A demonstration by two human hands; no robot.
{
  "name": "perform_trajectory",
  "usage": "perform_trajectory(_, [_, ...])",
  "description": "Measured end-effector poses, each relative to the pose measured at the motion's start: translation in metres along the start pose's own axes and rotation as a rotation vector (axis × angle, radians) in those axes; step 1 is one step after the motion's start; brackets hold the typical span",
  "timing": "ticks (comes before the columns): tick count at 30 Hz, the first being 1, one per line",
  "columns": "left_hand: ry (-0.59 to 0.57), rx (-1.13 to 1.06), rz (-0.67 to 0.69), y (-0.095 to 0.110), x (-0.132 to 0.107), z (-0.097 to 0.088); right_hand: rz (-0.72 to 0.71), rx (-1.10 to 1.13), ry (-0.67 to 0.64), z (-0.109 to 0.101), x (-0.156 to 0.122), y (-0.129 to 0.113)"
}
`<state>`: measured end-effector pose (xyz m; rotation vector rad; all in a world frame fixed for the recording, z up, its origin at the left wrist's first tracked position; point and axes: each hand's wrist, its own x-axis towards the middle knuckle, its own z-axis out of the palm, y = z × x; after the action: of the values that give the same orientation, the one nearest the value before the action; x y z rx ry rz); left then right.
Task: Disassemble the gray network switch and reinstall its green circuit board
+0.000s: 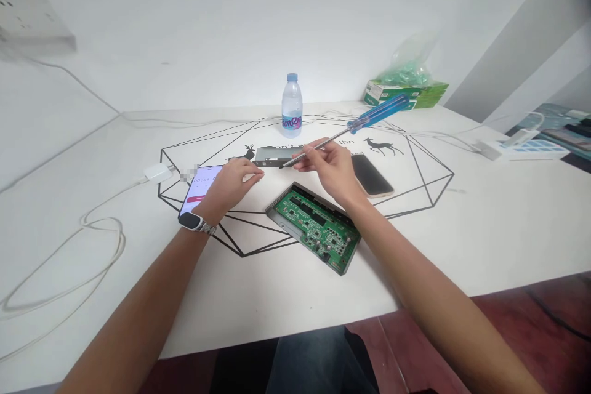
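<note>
My right hand (pixel 336 172) grips a screwdriver (pixel 379 113) by its metal shaft, with the clear blue handle pointing up to the right. Its dark tip is down at the front edge of a flat grey metal cover (pixel 272 154). Close to the cover's left end, my left hand (pixel 236 180) has thumb and index finger nearly together; whatever may be between them is too small to make out. Nearer to me, a green circuit board (pixel 318 226) sits in an open metal tray (pixel 289 226), partly behind my right forearm.
Beneath my left wrist lies a lit phone (pixel 203 181) showing a timer; a dark phone (pixel 372 175) lies right of my right hand. A water bottle (pixel 292 108) stands behind the cover. White cables (pixel 115 240) loop at left, and a green box (pixel 392 92) sits back right.
</note>
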<state>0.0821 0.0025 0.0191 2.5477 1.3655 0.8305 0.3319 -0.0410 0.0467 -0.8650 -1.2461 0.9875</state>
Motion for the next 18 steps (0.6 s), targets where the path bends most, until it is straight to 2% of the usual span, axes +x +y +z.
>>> perform_trajectory(2, [-0.017,0.019,-0.005,0.001,0.0,-0.003,0.006,-0.012,-0.011,0.0,-0.001,0.0])
perform_trajectory(4, [-0.085,-0.025,-0.043,0.006,-0.002,-0.011,0.002,-0.033,-0.014,0.0,-0.001,0.0])
perform_trajectory(8, [-0.418,-0.185,-0.189,0.024,-0.007,-0.027,0.014,-0.158,-0.017,-0.002,-0.001,-0.004])
perform_trajectory(10, [-0.534,-0.241,-0.195,0.032,-0.01,-0.029,0.017,-0.254,-0.034,-0.003,-0.002,-0.007])
perform_trajectory(12, [-0.549,-0.271,-0.155,0.038,-0.012,-0.026,0.013,-0.347,-0.07,-0.003,-0.004,-0.011])
perform_trajectory(18, [-0.427,-0.269,-0.025,0.048,-0.012,-0.008,0.063,-0.52,-0.262,-0.002,-0.01,-0.023])
